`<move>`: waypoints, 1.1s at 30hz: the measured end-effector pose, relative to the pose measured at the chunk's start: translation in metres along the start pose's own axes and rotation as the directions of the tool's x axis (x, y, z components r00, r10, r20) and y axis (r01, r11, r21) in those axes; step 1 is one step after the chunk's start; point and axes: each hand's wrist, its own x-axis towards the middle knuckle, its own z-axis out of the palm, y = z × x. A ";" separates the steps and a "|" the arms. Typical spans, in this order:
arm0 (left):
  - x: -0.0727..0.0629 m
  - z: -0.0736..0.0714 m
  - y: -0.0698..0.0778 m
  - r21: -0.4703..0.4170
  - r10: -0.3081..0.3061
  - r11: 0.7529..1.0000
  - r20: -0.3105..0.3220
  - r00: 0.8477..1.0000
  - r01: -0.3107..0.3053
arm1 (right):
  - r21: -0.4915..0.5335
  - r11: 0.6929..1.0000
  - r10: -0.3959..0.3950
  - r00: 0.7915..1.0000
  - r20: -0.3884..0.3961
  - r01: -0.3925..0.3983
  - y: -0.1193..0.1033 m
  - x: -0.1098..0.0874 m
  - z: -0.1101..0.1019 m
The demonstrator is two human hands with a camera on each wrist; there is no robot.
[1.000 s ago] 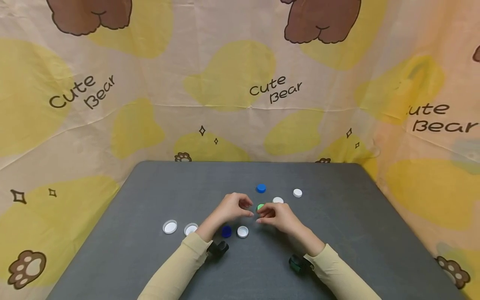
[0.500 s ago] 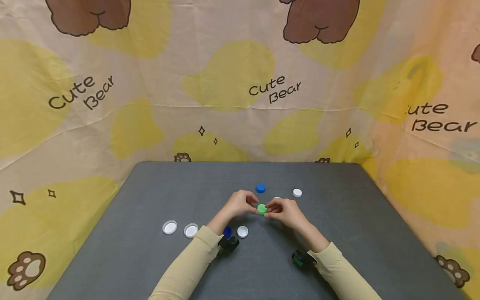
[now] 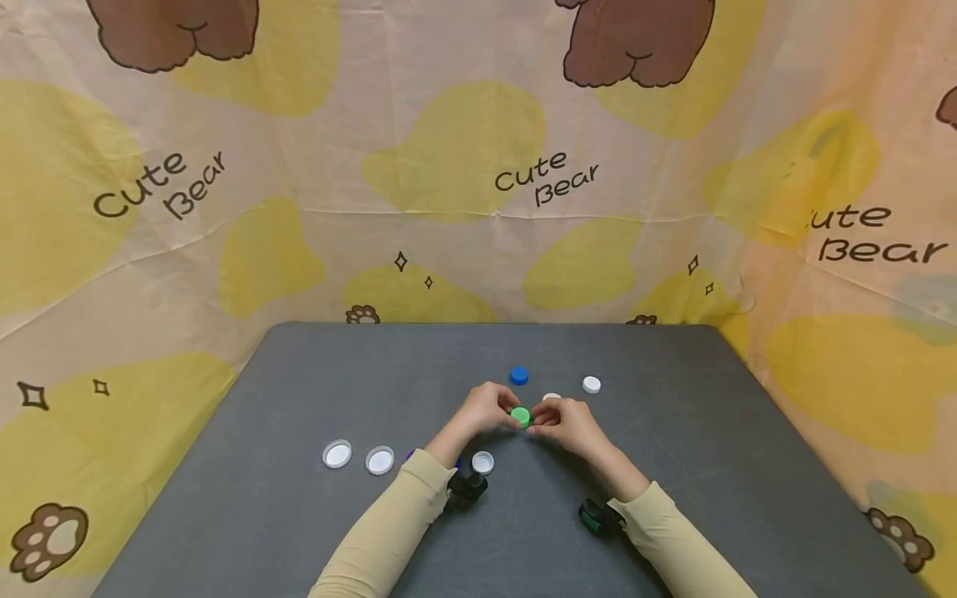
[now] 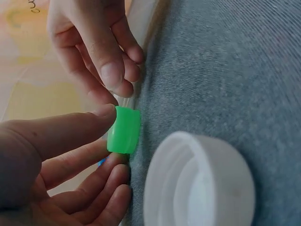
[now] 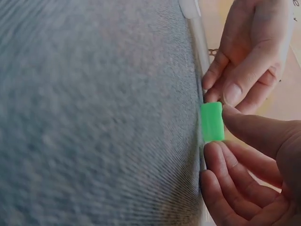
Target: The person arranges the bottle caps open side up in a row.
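Observation:
A bright green bottle cap (image 3: 520,417) is between the two hands near the middle of the table. My left hand (image 3: 484,409) pinches it, thumb on one edge and fingers on the other, as the left wrist view shows. The right hand (image 3: 571,425) is at the cap's right side with its thumb and forefinger parted. In the left wrist view, a small gap shows between the right fingertips (image 4: 113,77) and the green cap. A white cap (image 4: 200,181), hollow side showing, lies in front of the left hand there.
Beyond the hands on the grey table (image 3: 658,374) lie a blue cap (image 3: 519,376) and a white cap (image 3: 591,384). Another white cap (image 3: 552,397) is partly behind the right hand. Two upturned white lids (image 3: 337,453) lie left; dark blue caps (image 3: 458,463) are mostly hidden by the left wrist.
A second ago, both hands were apart around the green cap. The left hand has moved right and taken hold of it; the right hand closed in, and its fingertips now stand slightly off the cap.

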 end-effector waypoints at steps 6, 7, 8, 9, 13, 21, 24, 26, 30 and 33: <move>0.000 0.002 -0.002 0.016 -0.008 1.000 0.000 1.000 0.008 | 0.011 1.000 -0.003 1.000 0.002 0.003 -0.002 -0.001 0.004; 0.000 0.003 -0.002 0.018 -0.005 1.000 0.000 1.000 0.005 | 0.007 1.000 -0.008 1.000 0.000 0.008 -0.003 -0.001 0.004; 0.000 0.003 -0.002 0.020 0.000 1.000 -0.003 1.000 0.000 | 0.001 1.000 -0.012 1.000 -0.001 0.012 -0.003 -0.001 0.005; 0.000 0.004 -0.003 0.023 0.002 1.000 -0.006 1.000 -0.002 | -0.008 1.000 -0.019 1.000 -0.003 0.019 -0.003 -0.001 0.005; -0.001 0.005 -0.002 0.029 0.000 1.000 -0.013 1.000 0.000 | -0.034 0.999 -0.008 1.000 -0.005 0.008 -0.004 0.001 0.008; -0.001 0.005 -0.002 0.044 0.014 0.999 -0.006 1.000 -0.014 | -0.055 0.998 0.021 1.000 0.014 -0.020 -0.007 0.004 0.009; -0.001 0.004 -0.003 0.049 0.027 0.998 -0.007 1.000 -0.027 | -0.050 0.999 0.020 1.000 0.017 -0.019 -0.008 0.004 0.009; -0.001 0.005 -0.004 0.053 0.034 0.998 -0.006 0.999 -0.034 | -0.046 0.999 0.020 1.000 0.020 -0.019 -0.009 0.004 0.009; 0.000 0.005 -0.004 0.056 0.037 0.998 -0.007 0.999 -0.037 | -0.047 0.999 0.013 1.000 0.015 -0.012 -0.008 0.004 0.010; 0.000 0.005 -0.004 0.049 0.038 0.998 -0.004 0.999 -0.038 | -0.048 0.999 0.014 1.000 0.013 -0.013 -0.007 0.004 0.010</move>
